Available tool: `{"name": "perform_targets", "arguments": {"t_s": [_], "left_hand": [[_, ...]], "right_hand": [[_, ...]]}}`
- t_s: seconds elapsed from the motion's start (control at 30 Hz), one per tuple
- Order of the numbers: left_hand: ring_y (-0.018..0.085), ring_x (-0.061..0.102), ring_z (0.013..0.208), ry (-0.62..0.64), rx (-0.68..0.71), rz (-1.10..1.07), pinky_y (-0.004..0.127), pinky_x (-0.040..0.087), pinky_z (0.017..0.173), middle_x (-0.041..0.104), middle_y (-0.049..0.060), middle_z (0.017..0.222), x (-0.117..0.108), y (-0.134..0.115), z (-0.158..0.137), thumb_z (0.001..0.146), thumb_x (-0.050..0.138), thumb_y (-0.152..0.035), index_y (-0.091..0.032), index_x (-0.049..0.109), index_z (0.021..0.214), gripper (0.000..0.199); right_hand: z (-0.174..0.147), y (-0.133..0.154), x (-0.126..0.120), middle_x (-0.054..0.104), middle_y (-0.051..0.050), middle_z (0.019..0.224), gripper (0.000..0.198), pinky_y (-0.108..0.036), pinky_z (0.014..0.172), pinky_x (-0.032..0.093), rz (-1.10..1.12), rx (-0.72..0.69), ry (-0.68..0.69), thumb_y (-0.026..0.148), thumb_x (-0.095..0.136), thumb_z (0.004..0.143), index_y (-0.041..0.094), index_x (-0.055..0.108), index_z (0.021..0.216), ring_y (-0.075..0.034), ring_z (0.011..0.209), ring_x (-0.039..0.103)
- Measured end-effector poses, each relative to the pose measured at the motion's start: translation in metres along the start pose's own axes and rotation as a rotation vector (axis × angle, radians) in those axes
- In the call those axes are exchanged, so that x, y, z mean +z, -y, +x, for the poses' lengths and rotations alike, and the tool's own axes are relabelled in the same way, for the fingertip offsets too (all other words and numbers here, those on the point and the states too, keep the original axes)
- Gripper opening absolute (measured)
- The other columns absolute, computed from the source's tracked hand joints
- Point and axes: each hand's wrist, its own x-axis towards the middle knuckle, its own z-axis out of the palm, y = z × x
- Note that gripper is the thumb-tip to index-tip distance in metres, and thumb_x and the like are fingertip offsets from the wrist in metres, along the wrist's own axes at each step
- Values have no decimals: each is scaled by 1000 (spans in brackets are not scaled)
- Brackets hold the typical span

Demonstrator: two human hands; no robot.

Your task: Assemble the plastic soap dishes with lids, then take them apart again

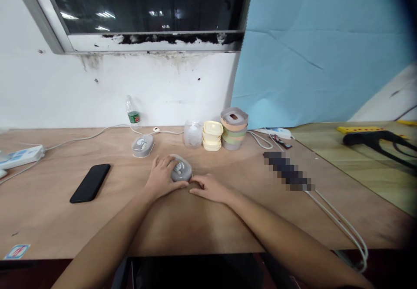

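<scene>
In the head view, my left hand (162, 177) is closed around the left side of a small grey container with a clear lid (183, 170), its fingers over the top and its thumb along the near edge. My right hand (210, 187) rests at the container's near right corner. Its index fingertip is at the rim, the thumb apart from it, the other fingers curled under. A similar grey lidded container (142, 146) sits farther back on the left. Behind stand a stack of clear lids (193, 134), pale yellow tubs (213, 137) and a stack of coloured containers (233, 129).
A black phone (90, 183) lies on the wooden table (182, 232) at left, near a white power strip (24, 155). A plastic bottle (133, 114) stands by the wall. White cables (342, 221) and a blurred-out dark object (288, 171) lie at right.
</scene>
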Motion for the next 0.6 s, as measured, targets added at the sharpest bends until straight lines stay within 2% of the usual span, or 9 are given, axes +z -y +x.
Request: {"name": "perform_targets", "arguments": {"t_s": [0.07,0.13,0.23,0.3,0.4,0.5,0.6], "left_hand": [[33,38,128,-1,-29,19,54,15,111,49,11,136,1,5,1,72,64,-60,-25,54,124,64],[33,37,129,-9,-55,47,52,21,109,47,12,137,2,10,1,76,63,-50,-24,54,126,57],[33,40,126,-28,-122,95,49,30,104,45,12,137,4,19,0,77,61,-32,-26,53,129,53],[34,41,125,-43,-193,103,50,33,102,43,11,138,7,24,-1,77,60,-28,-29,51,131,54],[36,45,123,-56,-301,43,49,40,98,34,13,145,12,29,0,79,62,-41,-30,46,134,59],[36,53,115,-60,-407,-13,46,47,90,27,15,149,18,34,5,72,65,-60,-29,45,133,72],[35,54,116,-81,-445,-10,45,48,91,28,13,149,23,42,12,69,68,-59,-29,47,128,69]], "right_hand": [[-1,0,-2,65,0,75,39,-24,62,36,-23,8,2,46,58,84,25,62,117,-14,66,58],[-1,-3,-2,64,-1,74,44,-24,62,37,-31,32,-5,48,58,84,25,60,122,-15,66,57],[0,-8,1,63,-1,72,41,-24,61,37,-26,59,-5,49,58,84,23,64,117,-15,65,56],[1,-10,2,63,-1,71,38,-24,60,36,-17,59,4,49,58,84,23,66,112,-14,64,56],[1,-11,2,64,-1,71,36,-24,60,35,-5,56,15,47,59,84,23,67,109,-14,64,56],[1,-10,2,64,-1,71,36,-24,59,34,-12,64,20,47,58,84,22,67,109,-13,64,56],[1,-10,2,63,-1,71,36,-24,59,34,-18,58,17,47,58,85,22,67,108,-13,63,55]]}}
